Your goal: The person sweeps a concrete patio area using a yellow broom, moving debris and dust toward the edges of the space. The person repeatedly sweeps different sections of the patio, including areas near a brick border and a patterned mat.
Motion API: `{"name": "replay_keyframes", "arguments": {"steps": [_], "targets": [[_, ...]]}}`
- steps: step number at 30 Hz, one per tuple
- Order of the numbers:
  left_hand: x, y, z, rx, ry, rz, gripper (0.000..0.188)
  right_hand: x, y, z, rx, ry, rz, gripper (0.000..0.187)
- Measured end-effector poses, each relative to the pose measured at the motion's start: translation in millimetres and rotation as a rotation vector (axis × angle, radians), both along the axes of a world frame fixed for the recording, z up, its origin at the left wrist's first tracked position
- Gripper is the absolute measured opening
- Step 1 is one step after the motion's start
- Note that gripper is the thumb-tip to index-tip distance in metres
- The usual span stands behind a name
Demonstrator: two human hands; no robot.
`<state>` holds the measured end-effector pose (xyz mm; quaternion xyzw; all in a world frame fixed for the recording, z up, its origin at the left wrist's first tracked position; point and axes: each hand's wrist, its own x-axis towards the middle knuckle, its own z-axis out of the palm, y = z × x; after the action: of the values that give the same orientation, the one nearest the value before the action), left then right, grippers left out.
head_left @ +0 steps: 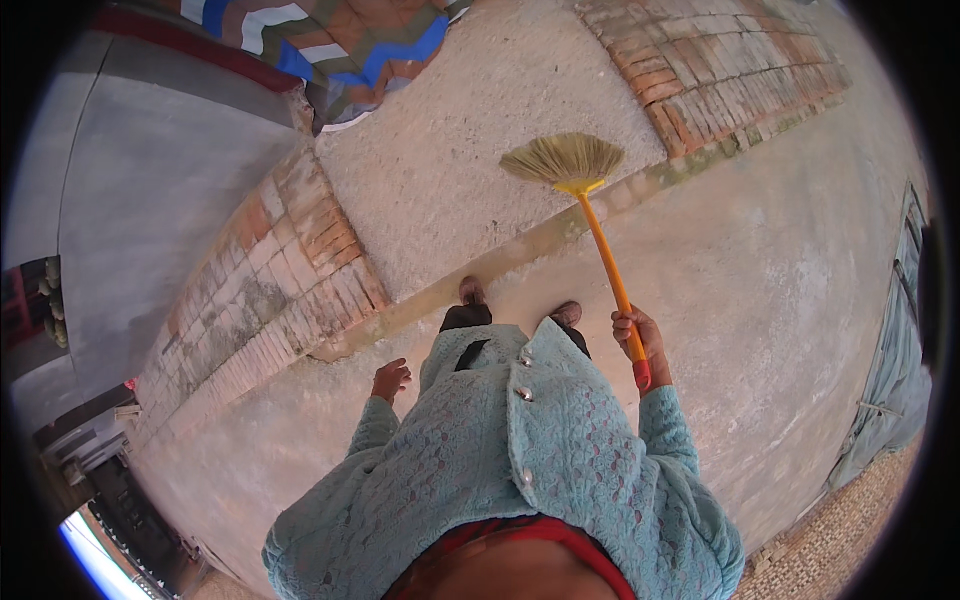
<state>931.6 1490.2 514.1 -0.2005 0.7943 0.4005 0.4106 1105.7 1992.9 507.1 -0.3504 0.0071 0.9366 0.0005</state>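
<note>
A broom [608, 250] with an orange handle, a red end and a yellow collar is in my right hand [648, 345]. My fingers wrap round the handle near its red end. Its fan of straw-coloured bristles [562, 160] points away from me, over the pale concrete beside a low step edge. My left hand [391, 380] hangs by my left side, holding nothing, its fingers loosely bent and a little apart. Both sleeves are light blue knit.
Brick paving lies at the left [275, 270] and the far right [715, 70]. A patterned cloth [330, 50] hangs at the far left, beside a grey wall [170, 170]. Grey-green sheeting [885, 370] is along the right. My shoes [473, 291] stand at the step edge [520, 250].
</note>
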Motion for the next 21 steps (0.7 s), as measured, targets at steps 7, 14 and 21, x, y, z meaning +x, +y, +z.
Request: {"name": "replay_keyframes", "arguments": {"steps": [7,14,21], "targets": [[-35.3,61.1,-3.3,-0.003,-0.009,-0.102,0.04,87.6,-5.4,57.3,-0.121,-0.094,-0.124,0.018],[-49.0,59.2,0.9,0.029,0.066,-0.108,0.038,57.6,6.9,42.0,-0.398,0.134,-0.463,0.023],[-39.9,28.4,2.0,0.0,0.062,0.03,0.038,4.6,17.8,3.3,-0.725,0.296,-0.743,0.025]]}}
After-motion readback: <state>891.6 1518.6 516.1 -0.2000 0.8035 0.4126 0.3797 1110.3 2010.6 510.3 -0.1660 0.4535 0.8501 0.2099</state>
